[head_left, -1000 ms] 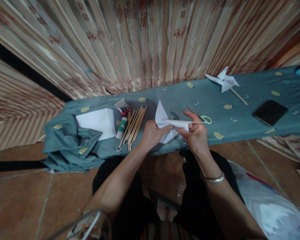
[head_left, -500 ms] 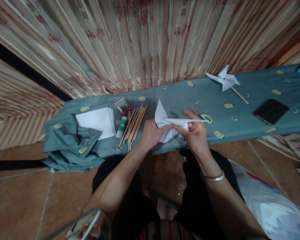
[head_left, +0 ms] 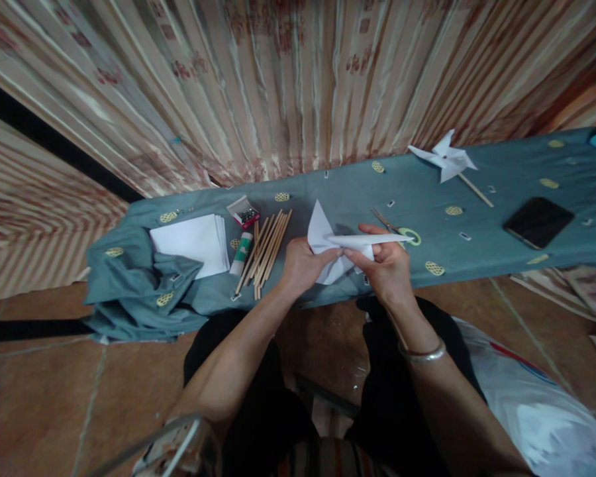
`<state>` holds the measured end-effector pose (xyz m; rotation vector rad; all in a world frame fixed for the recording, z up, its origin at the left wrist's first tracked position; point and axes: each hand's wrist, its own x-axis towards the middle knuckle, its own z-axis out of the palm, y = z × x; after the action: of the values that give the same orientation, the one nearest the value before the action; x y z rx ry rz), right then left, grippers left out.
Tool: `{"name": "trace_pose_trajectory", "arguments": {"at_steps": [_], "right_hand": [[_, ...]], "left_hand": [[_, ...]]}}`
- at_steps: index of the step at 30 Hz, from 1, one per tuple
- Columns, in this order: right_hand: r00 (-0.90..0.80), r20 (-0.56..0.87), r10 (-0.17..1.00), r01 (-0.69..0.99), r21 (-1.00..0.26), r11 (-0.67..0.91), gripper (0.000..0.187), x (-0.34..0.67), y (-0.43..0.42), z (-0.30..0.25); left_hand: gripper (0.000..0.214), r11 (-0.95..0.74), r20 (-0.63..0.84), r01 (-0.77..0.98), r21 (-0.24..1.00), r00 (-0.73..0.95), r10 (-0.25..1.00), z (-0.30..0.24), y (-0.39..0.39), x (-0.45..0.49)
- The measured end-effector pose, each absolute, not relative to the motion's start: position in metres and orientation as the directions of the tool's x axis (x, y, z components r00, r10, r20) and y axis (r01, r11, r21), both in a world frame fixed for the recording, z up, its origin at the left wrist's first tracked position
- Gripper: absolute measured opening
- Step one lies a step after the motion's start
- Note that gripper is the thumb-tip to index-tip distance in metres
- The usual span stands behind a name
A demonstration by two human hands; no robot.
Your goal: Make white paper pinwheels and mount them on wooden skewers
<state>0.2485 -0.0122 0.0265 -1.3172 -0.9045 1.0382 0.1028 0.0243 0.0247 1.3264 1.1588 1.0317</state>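
A folded white paper sheet (head_left: 328, 242) is held over the front edge of the table, which is covered by a blue-grey cloth (head_left: 506, 185). My left hand (head_left: 302, 266) pinches its left side with closed fingers. My right hand (head_left: 385, 265) grips the right side, where one flap (head_left: 372, 238) is folded into a long point sticking out to the right. Just behind my right hand lie scissors with a yellow-green handle (head_left: 408, 235).
Left of my hands lie a bundle of wooden sticks (head_left: 267, 246), a glue tube (head_left: 241, 254), a small box of pins (head_left: 243, 212) and a stack of white paper (head_left: 191, 242). A finished paper pinwheel (head_left: 446, 159) and a black phone (head_left: 537, 222) sit to the right.
My right hand has flattened the folded flap so its point reaches further right. My left hand and the things on the table have stayed where they were.
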Motion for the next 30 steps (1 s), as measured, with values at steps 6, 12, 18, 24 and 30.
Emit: {"name": "trace_pose_trajectory", "arguments": {"at_steps": [6, 12, 18, 24, 30], "right_hand": [[0.311, -0.065, 0.948, -0.1, -0.994, -0.035, 0.06, 0.2477, -0.0115, 0.0274], [0.304, -0.05, 0.951, -0.084, -0.996, -0.026, 0.056, 0.2484, -0.0116, 0.0248], [0.31, -0.05, 0.949, -0.094, -0.995, -0.022, 0.05, 0.2473, -0.0121, 0.025], [0.305, -0.052, 0.951, -0.093, -0.995, -0.025, 0.048, 0.2468, -0.0123, 0.0252], [0.309, -0.072, 0.948, -0.117, -0.992, -0.038, 0.049, 0.2469, -0.0124, 0.0247]], "left_hand": [[0.013, 0.005, -0.025, 0.128, 0.992, 0.16, 0.987, 0.0263, 0.0247, 0.1015], [0.012, 0.001, -0.019, 0.112, 0.994, 0.156, 0.988, 0.0233, 0.0253, 0.1014], [0.013, -0.001, -0.016, 0.105, 0.994, 0.163, 0.986, 0.0216, 0.0255, 0.1015], [0.013, 0.003, -0.021, 0.112, 0.994, 0.153, 0.988, 0.0213, 0.0253, 0.101], [0.012, 0.014, -0.029, 0.094, 0.995, 0.163, 0.986, 0.0237, 0.0251, 0.1009]]}}
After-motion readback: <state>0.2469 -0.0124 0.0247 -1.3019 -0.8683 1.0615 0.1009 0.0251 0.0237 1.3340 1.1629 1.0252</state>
